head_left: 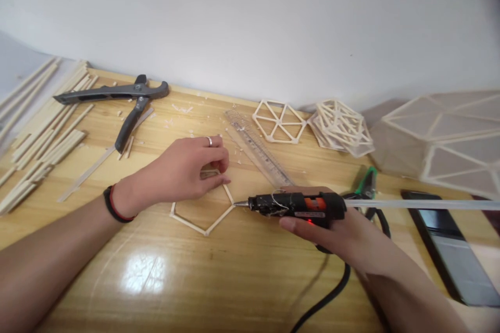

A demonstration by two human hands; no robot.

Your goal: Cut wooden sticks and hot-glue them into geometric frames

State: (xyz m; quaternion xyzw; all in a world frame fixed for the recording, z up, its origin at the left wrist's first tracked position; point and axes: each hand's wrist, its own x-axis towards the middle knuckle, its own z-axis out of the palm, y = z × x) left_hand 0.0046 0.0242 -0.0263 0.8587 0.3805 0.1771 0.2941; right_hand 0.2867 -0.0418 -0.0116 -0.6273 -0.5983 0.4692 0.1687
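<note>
A hexagonal frame of thin wooden sticks [188, 223] lies flat on the wooden table, its upper left part hidden behind my left hand. My left hand [191, 169], with a ring and a dark wristband, is closed in a pinch at the frame's upper edge. In my right hand [332, 237] is a black hot glue gun [289, 204] with a red light lit. Its metal nozzle points left and meets the frame's right corner. A long translucent glue stick [422, 204] sticks out of the back of the gun.
Loose wooden sticks [50, 135] and a cutter tool [133, 93] lie at left. Behind the frame are a clear ruler [260, 148], a spoked hexagon [279, 122] and stacked hexagons [341, 125]. A panelled structure [453, 135], green-handled tool [367, 182] and phone [449, 250] are at right.
</note>
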